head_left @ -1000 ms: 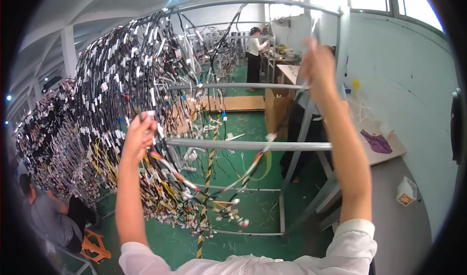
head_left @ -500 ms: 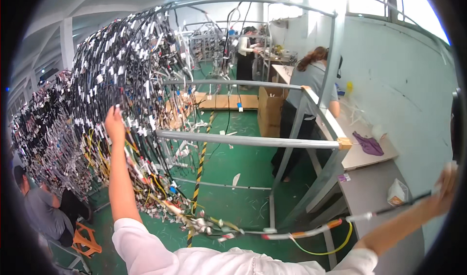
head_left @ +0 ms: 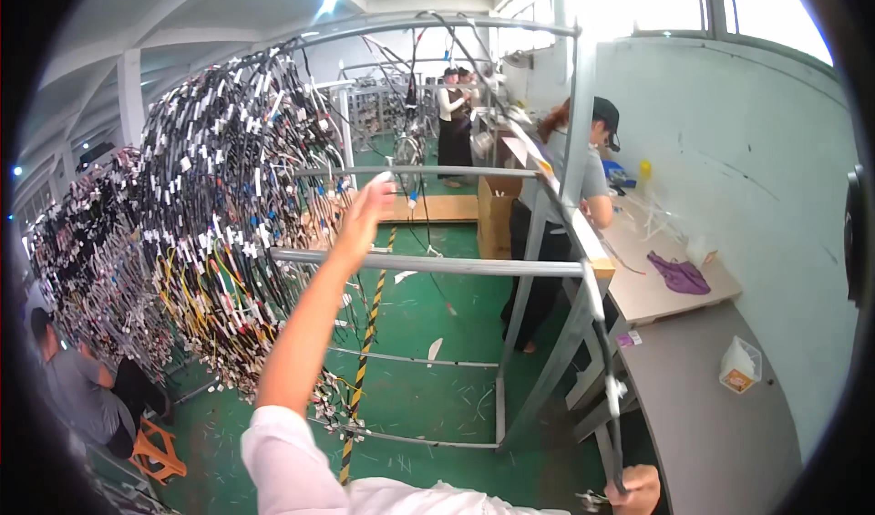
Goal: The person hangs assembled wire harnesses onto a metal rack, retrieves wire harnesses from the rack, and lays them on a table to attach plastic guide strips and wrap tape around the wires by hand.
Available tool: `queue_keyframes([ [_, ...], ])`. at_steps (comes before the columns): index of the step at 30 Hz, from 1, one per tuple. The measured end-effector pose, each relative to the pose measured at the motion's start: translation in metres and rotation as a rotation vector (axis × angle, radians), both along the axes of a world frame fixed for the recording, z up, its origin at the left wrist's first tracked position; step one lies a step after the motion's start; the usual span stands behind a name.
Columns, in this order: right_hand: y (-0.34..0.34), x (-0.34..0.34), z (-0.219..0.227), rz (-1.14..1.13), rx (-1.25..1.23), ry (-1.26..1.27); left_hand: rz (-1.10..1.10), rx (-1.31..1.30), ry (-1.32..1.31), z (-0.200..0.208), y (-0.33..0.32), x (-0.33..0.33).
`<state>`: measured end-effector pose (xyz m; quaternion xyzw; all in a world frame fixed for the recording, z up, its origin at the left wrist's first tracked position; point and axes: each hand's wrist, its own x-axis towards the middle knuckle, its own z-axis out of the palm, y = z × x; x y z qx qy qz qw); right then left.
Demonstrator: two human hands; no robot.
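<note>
My right hand (head_left: 635, 490), low at the right, is closed around the end of a black wire harness (head_left: 602, 342). The harness stretches up and away past the rack's right corner, and its far part is blurred. Out in front, my left hand (head_left: 363, 219) is raised over the metal rack, fingers stretched out, with nothing seen in it. A dense bundle of black wire harnesses (head_left: 228, 150) with white tags and connectors hangs from the rack to the left of that hand. Yellow wires (head_left: 196, 287) show in the bundle's lower part.
The grey metal rack (head_left: 437, 263) spans the middle. A person (head_left: 570, 169) in a cap works at the right-hand table, which holds a purple cloth (head_left: 679, 273) and a plastic container (head_left: 740, 365). Someone sits at lower left (head_left: 82, 387) near an orange stool (head_left: 158, 451). Two people stand far back.
My left hand has moved right, away from the hanging bundle. My right hand has come down and inward with the harness, which has swung from low across the front to along the rack's right side.
</note>
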<state>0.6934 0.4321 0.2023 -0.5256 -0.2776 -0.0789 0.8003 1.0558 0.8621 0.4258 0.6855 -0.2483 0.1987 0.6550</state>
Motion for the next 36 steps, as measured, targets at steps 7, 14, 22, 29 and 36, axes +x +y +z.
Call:
queue_keyframes([
  [7, 0.012, 0.000, -0.033, 0.075, -0.409, 0.686, -0.336, -0.243, 0.123, 0.096, -0.141, 0.023],
  [14, 0.047, 0.007, -0.040, 0.060, -0.201, 0.903, -0.444, -0.366, -0.211, 0.153, -0.184, 0.000],
  [22, 0.076, 0.036, -0.041, 0.015, -0.273, 0.930, -0.172, -0.103, -0.051, 0.144, -0.164, -0.007],
  [29, 0.076, 0.046, 0.008, -0.193, -0.434, 0.789, -0.264, -0.456, -0.075, 0.107, -0.159, 0.025],
  [36, 0.108, 0.090, 0.033, -0.340, -0.338, 0.455, -0.208, -0.501, -0.279, 0.166, -0.143, -0.002],
])
